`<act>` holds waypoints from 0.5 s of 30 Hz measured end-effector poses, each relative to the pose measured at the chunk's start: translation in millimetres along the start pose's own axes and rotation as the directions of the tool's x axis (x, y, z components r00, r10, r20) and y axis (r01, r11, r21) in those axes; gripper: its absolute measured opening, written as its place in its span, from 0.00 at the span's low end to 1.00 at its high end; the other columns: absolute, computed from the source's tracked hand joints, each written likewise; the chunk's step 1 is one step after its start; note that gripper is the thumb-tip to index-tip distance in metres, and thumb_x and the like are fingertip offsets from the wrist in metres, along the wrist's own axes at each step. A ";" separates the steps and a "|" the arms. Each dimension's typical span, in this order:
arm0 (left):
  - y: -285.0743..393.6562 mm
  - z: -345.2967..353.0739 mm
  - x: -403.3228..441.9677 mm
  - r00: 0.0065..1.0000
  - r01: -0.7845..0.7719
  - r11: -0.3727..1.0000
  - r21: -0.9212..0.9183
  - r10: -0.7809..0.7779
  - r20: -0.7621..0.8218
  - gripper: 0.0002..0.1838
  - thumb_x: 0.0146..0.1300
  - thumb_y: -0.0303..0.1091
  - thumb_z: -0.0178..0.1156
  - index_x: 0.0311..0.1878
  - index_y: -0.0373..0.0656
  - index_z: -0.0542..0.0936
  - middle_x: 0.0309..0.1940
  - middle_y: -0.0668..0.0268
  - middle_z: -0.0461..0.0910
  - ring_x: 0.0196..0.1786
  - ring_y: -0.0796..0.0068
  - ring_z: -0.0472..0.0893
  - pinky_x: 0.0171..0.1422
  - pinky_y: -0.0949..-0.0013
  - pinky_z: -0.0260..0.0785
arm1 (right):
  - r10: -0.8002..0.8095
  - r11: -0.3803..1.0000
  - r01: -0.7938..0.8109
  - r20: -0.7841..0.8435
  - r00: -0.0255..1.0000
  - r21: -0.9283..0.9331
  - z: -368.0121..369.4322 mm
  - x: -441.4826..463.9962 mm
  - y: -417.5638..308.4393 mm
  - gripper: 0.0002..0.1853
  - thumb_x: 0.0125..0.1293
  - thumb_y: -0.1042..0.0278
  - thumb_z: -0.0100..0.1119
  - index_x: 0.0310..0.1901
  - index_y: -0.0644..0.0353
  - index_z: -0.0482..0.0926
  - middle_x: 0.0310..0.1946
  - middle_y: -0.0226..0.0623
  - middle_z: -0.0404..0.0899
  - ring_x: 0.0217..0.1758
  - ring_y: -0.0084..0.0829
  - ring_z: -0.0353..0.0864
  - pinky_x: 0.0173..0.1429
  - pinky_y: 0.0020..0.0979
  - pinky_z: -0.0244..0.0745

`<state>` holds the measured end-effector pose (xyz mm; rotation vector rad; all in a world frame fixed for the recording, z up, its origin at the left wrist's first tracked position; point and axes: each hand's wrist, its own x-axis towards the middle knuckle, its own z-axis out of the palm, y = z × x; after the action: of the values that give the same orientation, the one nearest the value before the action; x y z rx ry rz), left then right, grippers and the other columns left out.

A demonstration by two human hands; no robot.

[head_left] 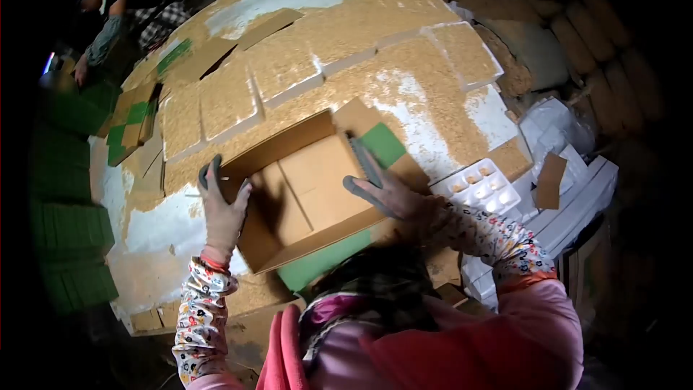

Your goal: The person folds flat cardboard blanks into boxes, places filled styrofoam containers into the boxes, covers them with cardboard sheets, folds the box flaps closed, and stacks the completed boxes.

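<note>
An open-topped cardboard box (326,182) is tilted in front of my body, its inside bare brown board with a seam across the bottom. My left hand (224,209), in a glove with dark fingertips, grips the box's left end, thumb toward the inside. At the right end, my right hand (386,188) holds the wall between its thumb, which reaches inside, and its fingers outside. Green-and-brown cardboard (382,144) shows behind the box, and a green piece (325,267) lies under its near side.
Sawdust-like material (404,58) covers much of the table, along with several filled white foam trays (289,90). A white tray with round pockets (480,186) sits right. Flat cartons (133,123) and green stacks (72,245) stand left. Another person (119,22) works at the far left.
</note>
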<state>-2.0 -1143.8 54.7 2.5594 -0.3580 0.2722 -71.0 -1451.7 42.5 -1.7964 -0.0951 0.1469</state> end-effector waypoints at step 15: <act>-13.5 11.2 17.7 0.952 0.307 0.939 -0.154 -0.302 0.059 0.31 0.52 0.12 0.45 0.63 0.35 0.68 0.59 0.60 0.71 0.60 0.68 0.70 0.62 0.72 0.62 | 0.147 0.983 0.107 -0.989 0.006 0.147 -324.7 169.6 287.3 0.41 0.56 0.47 0.66 0.66 0.60 0.61 0.57 0.57 0.69 0.64 0.56 0.63 0.69 0.44 0.55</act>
<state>20.2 -1142.2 43.4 2.4162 0.0084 0.0796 141.4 -1805.7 -172.7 -1.2849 1.0117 -1.1744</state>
